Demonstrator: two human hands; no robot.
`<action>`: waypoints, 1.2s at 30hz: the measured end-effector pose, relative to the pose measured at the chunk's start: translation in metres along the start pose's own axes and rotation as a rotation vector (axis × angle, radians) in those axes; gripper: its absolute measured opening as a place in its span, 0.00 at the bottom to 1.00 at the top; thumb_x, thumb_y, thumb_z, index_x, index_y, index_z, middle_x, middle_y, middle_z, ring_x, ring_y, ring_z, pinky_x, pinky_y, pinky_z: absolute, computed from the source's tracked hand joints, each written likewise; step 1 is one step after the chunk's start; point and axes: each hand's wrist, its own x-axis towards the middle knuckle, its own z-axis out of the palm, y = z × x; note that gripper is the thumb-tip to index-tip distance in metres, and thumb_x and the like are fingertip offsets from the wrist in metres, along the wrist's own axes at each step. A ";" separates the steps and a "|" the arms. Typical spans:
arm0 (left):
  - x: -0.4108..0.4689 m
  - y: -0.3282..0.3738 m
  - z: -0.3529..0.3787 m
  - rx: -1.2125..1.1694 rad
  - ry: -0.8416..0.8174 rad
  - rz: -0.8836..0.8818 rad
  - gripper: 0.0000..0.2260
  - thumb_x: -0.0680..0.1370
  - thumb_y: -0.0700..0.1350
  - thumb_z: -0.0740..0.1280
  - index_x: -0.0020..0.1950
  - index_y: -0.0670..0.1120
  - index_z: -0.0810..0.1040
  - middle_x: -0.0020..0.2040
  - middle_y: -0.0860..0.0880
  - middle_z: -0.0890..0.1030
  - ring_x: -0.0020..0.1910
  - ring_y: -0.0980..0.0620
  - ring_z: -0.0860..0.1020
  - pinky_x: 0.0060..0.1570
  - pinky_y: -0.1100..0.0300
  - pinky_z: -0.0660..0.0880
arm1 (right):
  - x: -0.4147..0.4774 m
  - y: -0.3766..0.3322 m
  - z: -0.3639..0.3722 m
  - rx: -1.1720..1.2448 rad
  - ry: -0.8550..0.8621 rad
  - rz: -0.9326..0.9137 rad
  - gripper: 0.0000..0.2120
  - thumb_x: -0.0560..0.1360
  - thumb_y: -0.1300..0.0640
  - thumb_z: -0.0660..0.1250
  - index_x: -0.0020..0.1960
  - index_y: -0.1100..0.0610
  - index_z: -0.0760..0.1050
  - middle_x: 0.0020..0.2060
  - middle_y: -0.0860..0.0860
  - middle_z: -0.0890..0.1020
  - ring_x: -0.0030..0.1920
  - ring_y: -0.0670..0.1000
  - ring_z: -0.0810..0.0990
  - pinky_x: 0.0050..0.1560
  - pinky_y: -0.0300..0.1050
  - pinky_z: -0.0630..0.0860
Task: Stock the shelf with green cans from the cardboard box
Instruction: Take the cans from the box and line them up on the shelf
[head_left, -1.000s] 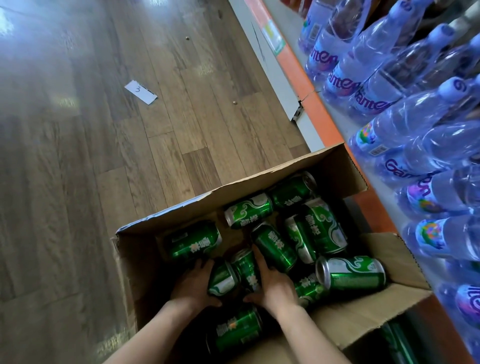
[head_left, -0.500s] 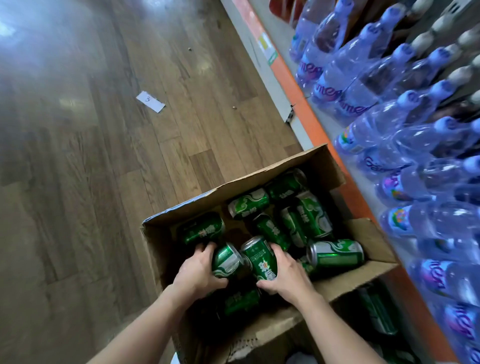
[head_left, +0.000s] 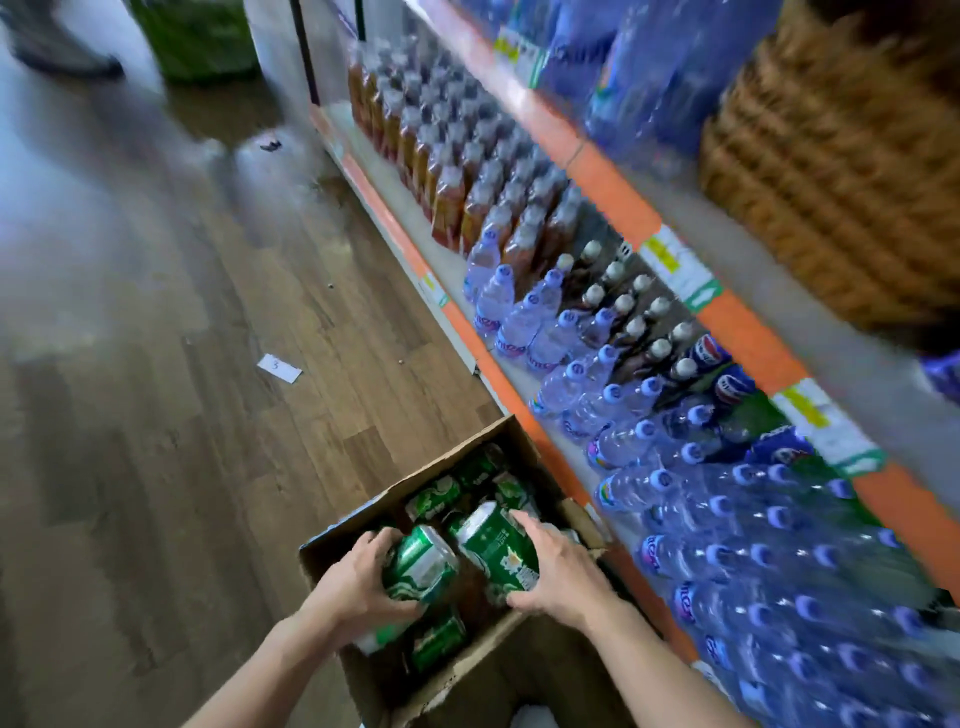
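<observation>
Picking step: left hand (head_left: 358, 582) grips left can (head_left: 422, 558), right hand (head_left: 563, 577) grips right can (head_left: 496, 545), over box (head_left: 447, 460). Next, prob: carry both to shelf (head_left: 460, 319), stand upright.

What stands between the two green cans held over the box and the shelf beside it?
The left hand and right hand each grip a green can, nothing between. Rows of water bottles fill the shelf front right beside the cardboard box; no free slot shows there in this blurred view.

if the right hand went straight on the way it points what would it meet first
Probably the loose cans at the far end of the box; the right hand, holding a can, may pass above them.
</observation>
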 end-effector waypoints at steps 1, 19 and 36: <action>-0.010 0.012 -0.017 -0.002 -0.011 0.010 0.48 0.55 0.68 0.65 0.71 0.49 0.60 0.56 0.55 0.66 0.61 0.54 0.71 0.55 0.67 0.66 | -0.013 -0.006 -0.018 -0.004 0.009 -0.007 0.44 0.67 0.47 0.72 0.75 0.45 0.50 0.67 0.51 0.69 0.65 0.54 0.70 0.64 0.47 0.68; -0.175 0.217 -0.240 -0.142 0.191 0.487 0.30 0.47 0.69 0.73 0.46 0.64 0.73 0.37 0.55 0.75 0.31 0.67 0.72 0.32 0.72 0.66 | -0.280 -0.093 -0.277 0.017 0.504 -0.024 0.41 0.67 0.48 0.74 0.74 0.49 0.58 0.67 0.50 0.73 0.65 0.50 0.72 0.59 0.38 0.66; -0.237 0.468 -0.254 0.057 0.064 0.911 0.28 0.58 0.56 0.79 0.52 0.56 0.69 0.45 0.55 0.78 0.39 0.62 0.75 0.36 0.71 0.73 | -0.491 -0.016 -0.364 0.058 0.906 0.229 0.41 0.65 0.46 0.76 0.73 0.49 0.61 0.66 0.50 0.74 0.63 0.52 0.74 0.57 0.41 0.69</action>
